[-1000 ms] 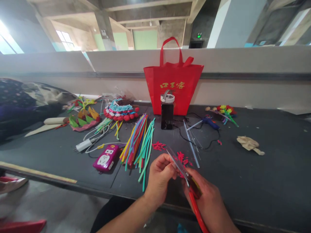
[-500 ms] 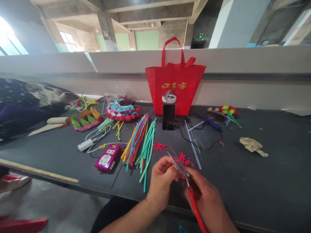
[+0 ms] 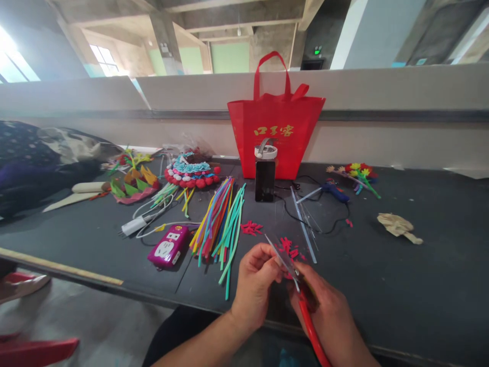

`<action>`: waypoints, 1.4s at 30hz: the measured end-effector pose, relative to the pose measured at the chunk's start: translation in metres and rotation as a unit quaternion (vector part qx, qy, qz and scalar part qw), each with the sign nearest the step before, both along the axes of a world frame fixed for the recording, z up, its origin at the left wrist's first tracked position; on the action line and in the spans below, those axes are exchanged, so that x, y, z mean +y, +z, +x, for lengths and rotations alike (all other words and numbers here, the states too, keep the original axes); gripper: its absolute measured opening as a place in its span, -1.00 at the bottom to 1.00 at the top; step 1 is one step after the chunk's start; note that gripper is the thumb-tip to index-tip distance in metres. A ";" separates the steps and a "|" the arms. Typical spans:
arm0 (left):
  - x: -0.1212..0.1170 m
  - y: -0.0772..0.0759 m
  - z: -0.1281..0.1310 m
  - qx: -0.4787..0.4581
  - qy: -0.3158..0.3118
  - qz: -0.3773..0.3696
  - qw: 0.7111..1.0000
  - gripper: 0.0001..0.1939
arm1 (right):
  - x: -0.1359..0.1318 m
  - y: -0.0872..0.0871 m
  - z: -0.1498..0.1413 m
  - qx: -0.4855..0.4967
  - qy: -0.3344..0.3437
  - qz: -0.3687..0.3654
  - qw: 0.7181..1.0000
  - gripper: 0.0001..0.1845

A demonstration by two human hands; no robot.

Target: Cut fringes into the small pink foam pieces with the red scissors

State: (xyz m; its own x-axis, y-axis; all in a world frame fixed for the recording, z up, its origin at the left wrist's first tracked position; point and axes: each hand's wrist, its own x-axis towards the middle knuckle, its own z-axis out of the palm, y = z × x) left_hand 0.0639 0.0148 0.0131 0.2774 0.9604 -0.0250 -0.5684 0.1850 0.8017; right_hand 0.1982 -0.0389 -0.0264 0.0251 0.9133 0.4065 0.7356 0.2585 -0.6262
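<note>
My right hand (image 3: 324, 300) is wrapped round a pair of scissors (image 3: 311, 326) with red handles. Their blades point up and to the left, across the fingertips of my left hand (image 3: 255, 280). That hand is closed in a pinch; whatever sits between its thumb and fingers is too small and hidden to name. Just beyond the blades lies a loose pile of short red-pink pieces (image 3: 287, 247), partly covered by my hands. A second small pile of red-pink pieces (image 3: 251, 228) rests a little farther left on the dark table (image 3: 420, 295).
Left of my hands lie a bundle of coloured fuzzy stems (image 3: 217, 219) and a purple power socket (image 3: 169, 246). Behind stand a phone (image 3: 265, 181) and a red bag (image 3: 277, 114). Clear sticks (image 3: 303, 224), a blue glue gun (image 3: 335, 192) and beige crumpled material (image 3: 398, 226) are to the right.
The scissors' blades appear closer together than before. Both hands stay in nearly the same place, and the view has tilted slightly downward.
</note>
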 end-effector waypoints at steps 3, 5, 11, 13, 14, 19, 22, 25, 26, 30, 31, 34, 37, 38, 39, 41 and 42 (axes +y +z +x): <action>0.000 0.000 0.000 -0.003 0.001 -0.007 1.000 -0.86 | -0.001 0.000 0.001 0.013 0.009 0.017 1.000 -0.59; 0.000 0.001 0.000 -0.003 0.000 -0.008 1.000 -0.86 | -0.001 0.001 0.001 0.014 0.007 0.020 1.000 -0.61; 0.001 0.005 -0.002 -0.013 -0.002 -0.006 1.000 -0.85 | 0.000 0.005 -0.003 0.032 -0.011 0.000 0.999 -0.63; 0.001 0.006 -0.002 -0.012 0.004 -0.007 1.000 -0.86 | 0.000 0.006 -0.004 0.027 -0.005 -0.004 1.000 -0.61; 0.002 0.006 -0.002 -0.012 0.007 -0.007 1.000 -0.86 | -0.001 0.006 -0.003 0.021 -0.001 -0.004 1.000 -0.59; 0.001 0.007 -0.001 -0.012 0.008 -0.003 1.000 -0.86 | -0.001 0.006 -0.002 0.010 0.000 -0.001 1.000 -0.56; 0.001 0.007 -0.001 -0.010 0.003 -0.002 1.000 -0.84 | -0.002 0.006 -0.002 0.015 -0.005 0.003 1.000 -0.59; 0.000 0.006 -0.001 -0.010 -0.005 0.000 1.000 -0.83 | -0.004 0.006 0.000 0.022 0.002 0.005 1.000 -0.61; 0.000 0.006 -0.001 -0.010 -0.007 0.000 1.000 -0.83 | -0.004 0.006 0.000 0.027 0.005 0.008 1.000 -0.61; -0.001 0.005 -0.002 -0.004 -0.006 0.001 1.000 -0.84 | -0.003 0.009 0.001 0.054 0.004 0.002 0.999 -0.67; -0.001 0.005 -0.002 0.000 -0.007 0.002 1.000 -0.85 | -0.003 0.011 0.000 0.064 -0.004 -0.003 0.998 -0.69; 0.000 0.004 -0.003 0.009 -0.008 0.007 1.000 -0.86 | -0.001 0.020 -0.004 0.126 -0.021 -0.021 0.992 -0.75; 0.001 0.003 -0.003 0.005 -0.010 0.010 1.000 -0.88 | -0.003 0.029 -0.007 0.238 -0.022 -0.068 0.969 -0.68; 0.001 0.003 -0.003 0.001 -0.017 0.012 1.000 -0.89 | -0.003 0.030 -0.008 0.278 -0.019 -0.089 0.956 -0.64; 0.002 0.002 -0.003 -0.002 -0.026 0.018 1.000 -0.90 | -0.004 0.032 -0.008 0.315 -0.015 -0.109 0.943 -0.60; 0.002 0.001 -0.002 -0.003 -0.043 0.035 0.998 -0.91 | -0.004 0.032 -0.007 0.379 0.000 -0.139 0.915 -0.53; 0.002 0.000 -0.002 0.001 -0.047 0.044 0.998 -0.91 | -0.003 0.031 -0.006 0.409 0.009 -0.145 0.901 -0.52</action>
